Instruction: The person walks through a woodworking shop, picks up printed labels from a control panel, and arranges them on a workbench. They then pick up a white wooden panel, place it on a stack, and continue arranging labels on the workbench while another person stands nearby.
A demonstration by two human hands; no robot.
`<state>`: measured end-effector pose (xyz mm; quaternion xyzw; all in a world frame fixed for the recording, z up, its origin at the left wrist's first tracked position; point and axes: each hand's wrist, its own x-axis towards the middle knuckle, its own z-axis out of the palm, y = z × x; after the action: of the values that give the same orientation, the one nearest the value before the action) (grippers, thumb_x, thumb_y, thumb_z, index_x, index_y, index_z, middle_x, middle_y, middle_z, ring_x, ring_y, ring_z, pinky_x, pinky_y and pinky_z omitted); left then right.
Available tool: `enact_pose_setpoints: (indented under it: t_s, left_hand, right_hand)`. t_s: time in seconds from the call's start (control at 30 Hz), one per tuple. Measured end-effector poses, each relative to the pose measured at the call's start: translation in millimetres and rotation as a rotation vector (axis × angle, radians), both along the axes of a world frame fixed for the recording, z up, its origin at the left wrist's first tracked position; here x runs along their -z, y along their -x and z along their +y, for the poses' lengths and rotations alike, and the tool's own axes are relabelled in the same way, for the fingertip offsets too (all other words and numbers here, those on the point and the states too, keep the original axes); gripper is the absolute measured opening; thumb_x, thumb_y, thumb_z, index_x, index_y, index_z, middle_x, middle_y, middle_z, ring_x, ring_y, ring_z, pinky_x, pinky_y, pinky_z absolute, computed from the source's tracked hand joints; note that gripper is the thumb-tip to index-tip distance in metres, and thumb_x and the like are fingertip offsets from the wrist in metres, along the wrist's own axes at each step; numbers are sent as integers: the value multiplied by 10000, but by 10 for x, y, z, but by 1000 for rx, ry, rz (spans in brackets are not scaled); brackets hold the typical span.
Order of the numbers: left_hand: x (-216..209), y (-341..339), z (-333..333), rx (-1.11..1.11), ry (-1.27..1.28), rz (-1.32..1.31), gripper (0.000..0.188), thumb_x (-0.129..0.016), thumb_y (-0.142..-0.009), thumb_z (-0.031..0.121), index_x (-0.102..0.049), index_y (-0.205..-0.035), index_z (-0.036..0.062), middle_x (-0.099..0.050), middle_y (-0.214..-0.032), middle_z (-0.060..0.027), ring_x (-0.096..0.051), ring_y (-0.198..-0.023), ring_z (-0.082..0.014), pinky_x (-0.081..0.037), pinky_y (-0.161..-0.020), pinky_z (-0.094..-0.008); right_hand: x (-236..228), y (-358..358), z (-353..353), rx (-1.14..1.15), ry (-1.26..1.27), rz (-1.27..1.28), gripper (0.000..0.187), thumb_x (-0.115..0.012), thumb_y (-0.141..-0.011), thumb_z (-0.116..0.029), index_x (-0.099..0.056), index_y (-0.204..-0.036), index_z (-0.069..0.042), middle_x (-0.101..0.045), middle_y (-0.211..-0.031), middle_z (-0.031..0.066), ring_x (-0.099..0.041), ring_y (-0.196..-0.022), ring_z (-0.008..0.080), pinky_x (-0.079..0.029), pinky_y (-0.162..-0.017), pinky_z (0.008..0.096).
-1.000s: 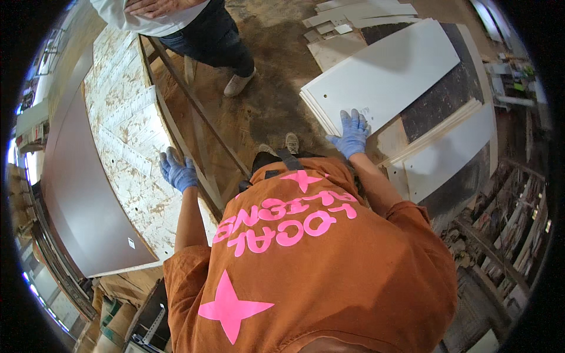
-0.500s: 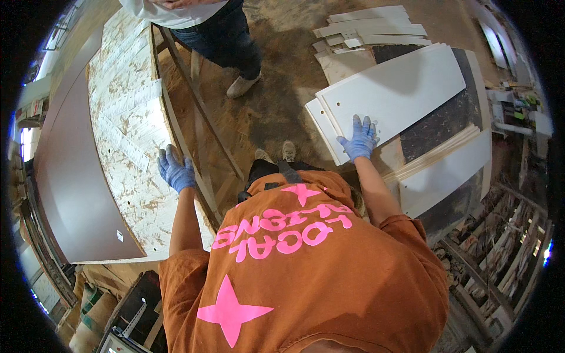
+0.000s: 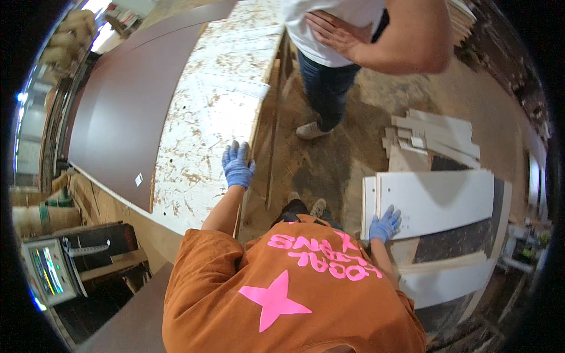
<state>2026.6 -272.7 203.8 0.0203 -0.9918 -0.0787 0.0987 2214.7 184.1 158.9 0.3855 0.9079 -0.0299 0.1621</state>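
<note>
My left hand [image 3: 238,166], in a blue-grey glove, lies with fingers stretched out near the right edge of a long white tabletop [image 3: 197,132] scuffed with brown marks. Nothing is in its grasp. My right hand [image 3: 385,225], gloved alike, rests open on the near left part of a white panel [image 3: 447,203]. This panel lies on top of another, whose left end with small holes sticks out beneath it. Nearer to me is a second stack of white panels [image 3: 444,286], with pale edges showing.
A large dark brown board [image 3: 129,112] lies along the left side of the tabletop. Loose white strips [image 3: 438,135] are piled beyond the panels. Across from me stands a person in a white shirt [image 3: 338,35]. A lit screen [image 3: 48,272] is at lower left.
My view has turned to the left, so the tabletop and panels appear farther right. More of the other person shows. Both my hands stay flat on the boards.
</note>
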Motion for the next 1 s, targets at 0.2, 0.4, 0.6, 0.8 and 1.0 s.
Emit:
enact_pose_setpoints:
  t_s: [0.2, 0.4, 0.6, 0.8, 1.0]
  left_hand:
    - [-45, -21, 32, -19, -22, 13, 623, -679, -734, 280, -484, -1319, 190, -411, -1408, -151, -337, -1311, -365, -247, -1088, -487]
    - [-90, -22, 57, -23, -16, -5, 613, -670, -742, 274, -483, -1320, 196, -406, -1409, -147, -338, -1308, -368, -249, -1087, -495]
    - [-164, -55, 55, -41, -46, -31, 601, -667, -746, 284, -490, -1314, 202, -396, -1416, -142, -330, -1316, -356, -242, -1097, -483]
    - [-166, 44, -13, -69, -151, 6, 524, -689, -759, 364, -560, -1235, 186, -468, -1344, -134, -397, -1258, -345, -297, -1060, -465]
    - [-424, 739, -154, -165, -208, 224, 420, -685, -762, 375, -618, -1131, 186, -535, -1249, -115, -490, -1133, -322, -381, -976, -444]
  right_hand:
    - [80, -28, 39, -28, -35, 11, 844, -659, -801, -385, -201, -1490, -218, -166, -1537, 133, -186, -1398, 363, -216, -1068, 629]
    - [105, -17, 51, -39, -48, 13, 852, -661, -797, -378, -191, -1486, -209, -169, -1533, 144, -184, -1397, 369, -225, -1066, 626]
    - [47, -20, 6, -54, -45, 5, 868, -681, -777, -359, -202, -1482, -195, -172, -1531, 159, -211, -1385, 388, -232, -1070, 609]
    - [166, -11, 145, -5, 68, 187, 756, -660, -776, -357, -338, -1428, -149, -269, -1484, 203, -279, -1355, 382, -257, -1088, 518]
    - [-120, 651, -160, -287, 134, 508, 588, -610, -817, -312, -468, -1327, -56, -445, -1356, 241, -392, -1279, 385, -289, -1088, 444]
